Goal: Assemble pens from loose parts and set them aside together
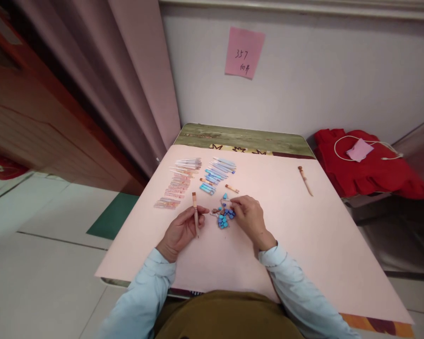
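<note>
While the person sits square to it, the bench (pixel 247 136) fills the middle of the view, nearly all of it under a pale pink sheet (pixel 303 245). Off to the left hangs a mauve curtain (pixel 127 84); off to the right, beyond the bench's edge, lies a heap of red cloth (pixel 367 174) with a small pink slip (pixel 359 149) on top. Up on the wall sits a pink sticky note (pixel 244 52) with handwriting.

Now the hands, both out of light blue sleeves. The left hand (pixel 180 230) rests on the sheet, and its fingers (pixel 201 210) pinch a slim tan pen (pixel 195 212) along the shaft, the brown end pointing away from the body. The right hand (pixel 249 217) is just beside it, palm down, fingers (pixel 235 203) curled with the tips pressed together at the far edge of a little pile of blue caps (pixel 225 217); whether they grip anything there cannot be told.

Beyond the hands, a row of pinkish pens (pixel 176 186) lies on the left and a cluster of blue pens (pixel 217 170) just to its right. A short brown-tipped pen (pixel 232 189) lies loose between that cluster and the right hand. Well apart, towards the far right of the sheet, lies one lone tan pen (pixel 305 181).
</note>
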### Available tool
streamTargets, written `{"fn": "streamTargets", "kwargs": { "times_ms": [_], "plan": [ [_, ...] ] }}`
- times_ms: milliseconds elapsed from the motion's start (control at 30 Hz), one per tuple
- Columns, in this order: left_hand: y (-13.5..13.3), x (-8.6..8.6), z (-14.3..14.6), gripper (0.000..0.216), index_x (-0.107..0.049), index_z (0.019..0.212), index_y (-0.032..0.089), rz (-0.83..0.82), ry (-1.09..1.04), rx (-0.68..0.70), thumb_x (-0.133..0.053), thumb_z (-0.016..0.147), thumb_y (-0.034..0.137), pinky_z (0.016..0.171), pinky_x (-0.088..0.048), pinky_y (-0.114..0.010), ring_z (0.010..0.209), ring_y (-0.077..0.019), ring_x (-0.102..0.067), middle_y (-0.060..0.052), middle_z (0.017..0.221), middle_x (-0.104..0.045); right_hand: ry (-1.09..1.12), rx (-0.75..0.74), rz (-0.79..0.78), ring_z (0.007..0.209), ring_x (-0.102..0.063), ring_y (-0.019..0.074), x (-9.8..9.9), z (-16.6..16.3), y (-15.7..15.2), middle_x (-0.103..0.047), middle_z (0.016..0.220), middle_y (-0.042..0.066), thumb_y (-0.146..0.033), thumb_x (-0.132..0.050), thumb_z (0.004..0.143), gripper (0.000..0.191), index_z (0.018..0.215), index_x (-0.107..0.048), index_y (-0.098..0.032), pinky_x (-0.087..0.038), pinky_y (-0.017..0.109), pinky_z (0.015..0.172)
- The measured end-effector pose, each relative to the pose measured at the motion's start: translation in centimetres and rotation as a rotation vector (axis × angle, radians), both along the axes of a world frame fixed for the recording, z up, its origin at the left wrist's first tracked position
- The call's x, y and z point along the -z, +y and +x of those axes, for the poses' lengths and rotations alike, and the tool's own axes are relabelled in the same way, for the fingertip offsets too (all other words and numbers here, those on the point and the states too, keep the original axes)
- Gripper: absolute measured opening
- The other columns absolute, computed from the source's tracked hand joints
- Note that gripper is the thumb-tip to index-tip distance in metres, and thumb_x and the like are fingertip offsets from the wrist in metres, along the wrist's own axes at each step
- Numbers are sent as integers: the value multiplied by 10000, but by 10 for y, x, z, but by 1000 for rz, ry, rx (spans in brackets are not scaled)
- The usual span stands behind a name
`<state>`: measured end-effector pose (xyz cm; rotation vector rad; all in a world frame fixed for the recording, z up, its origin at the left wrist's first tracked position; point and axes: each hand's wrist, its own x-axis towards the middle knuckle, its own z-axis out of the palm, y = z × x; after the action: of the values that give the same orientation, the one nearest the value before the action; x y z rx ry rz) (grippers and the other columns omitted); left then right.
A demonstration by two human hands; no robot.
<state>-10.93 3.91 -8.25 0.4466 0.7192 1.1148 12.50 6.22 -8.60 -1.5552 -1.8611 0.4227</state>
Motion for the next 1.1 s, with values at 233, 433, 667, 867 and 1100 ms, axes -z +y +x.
{"fn": "streamTargets", "kwargs": {
  "times_ms": [233,433,667,867,1100],
  "plan": [
    [1,2,-1,186,-731,928,87,10,-4,13,-635,872,236,607,-493,-259,658,-130,-594,-130,936,-715,-130,-101,33,952,-634,216,-4,-7,13,-728,949,46,-195,-591,899,170,962,-742,-244,-410,339,879],
    [1,4,-2,192,-733,929,86,3,-10,12,-626,881,239,615,-492,-258,664,-131,-591,-134,940,-712,-249,-160,-26,825,-652,193,-15,-24,20,-735,821,45,-198,-616,887,136,830,-737,-227,-408,303,799],
    [1,0,-3,195,-736,917,87,-35,3,37,-645,871,252,547,-477,-227,671,-127,-581,-141,938,-707,-216,-49,-73,743,-660,188,-17,-11,16,-742,793,31,-260,-630,874,128,814,-742,-245,-392,282,682],
    [-3,-6,-2,178,-737,909,86,17,72,31,-694,835,242,456,-400,-179,645,-103,-540,-143,959,-699,1,173,-149,751,-655,186,-12,4,12,-747,857,15,-310,-585,873,183,860,-763,-269,-415,274,649],
    [-6,-6,-2,132,-727,863,95,88,143,116,-737,787,202,448,-379,-188,586,-85,-528,-117,901,-694,118,198,-97,708,-618,182,-12,5,6,-722,802,29,-364,-572,861,224,828,-757,-242,-433,294,671]
  ]
}}
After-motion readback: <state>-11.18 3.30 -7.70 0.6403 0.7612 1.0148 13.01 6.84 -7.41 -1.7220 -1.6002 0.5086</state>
